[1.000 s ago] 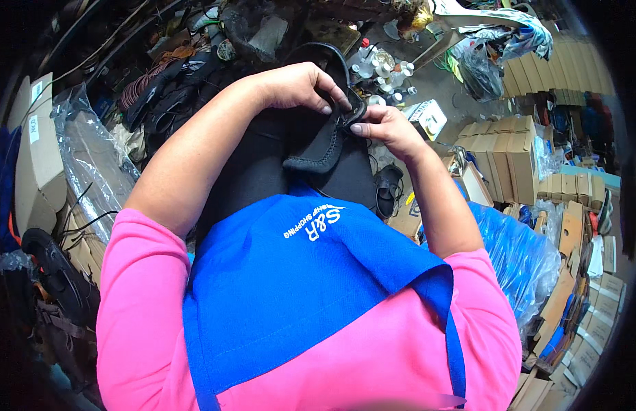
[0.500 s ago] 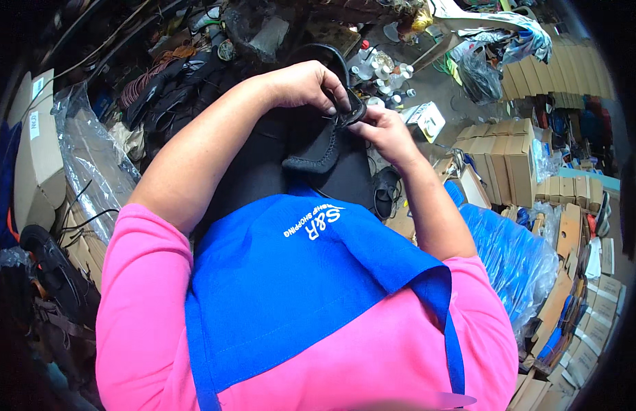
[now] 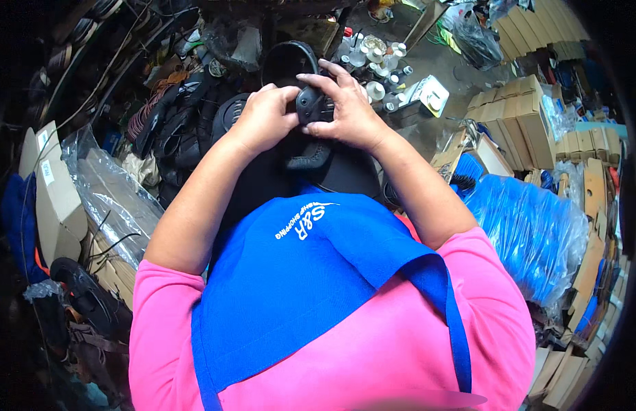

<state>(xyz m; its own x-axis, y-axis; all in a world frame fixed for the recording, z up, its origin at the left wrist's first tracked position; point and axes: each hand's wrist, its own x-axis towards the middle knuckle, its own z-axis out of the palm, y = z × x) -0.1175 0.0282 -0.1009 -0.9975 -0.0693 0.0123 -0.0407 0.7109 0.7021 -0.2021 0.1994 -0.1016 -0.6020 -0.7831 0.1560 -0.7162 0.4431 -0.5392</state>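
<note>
Over my lap is a black stitched shoe point(image 3: 308, 157), its thick seamed edge toward me and a dark rounded rim at its far end. A black flap or strap piece point(image 3: 308, 101) with small round studs or eyelets stands up between my hands. My left hand point(image 3: 266, 118) pinches its left side with curled fingers. My right hand point(image 3: 349, 109) holds it from the right, thumb below and fingers arched over the top. The shoe's middle is partly hidden behind my fingers.
Several bottles point(image 3: 376, 65) stand on the floor ahead, near a white container point(image 3: 427, 96). Cardboard boxes point(image 3: 510, 120) and a plastic-wrapped blue bundle point(image 3: 523, 233) lie to the right. At left are a long pale box point(image 3: 54, 198), clear plastic sheeting point(image 3: 112, 185) and black sandals point(image 3: 92, 298).
Both hands have shifted left. My left hand has dropped from above the piece to its left side, and the right has spread its fingers over it. The flap now faces me.
</note>
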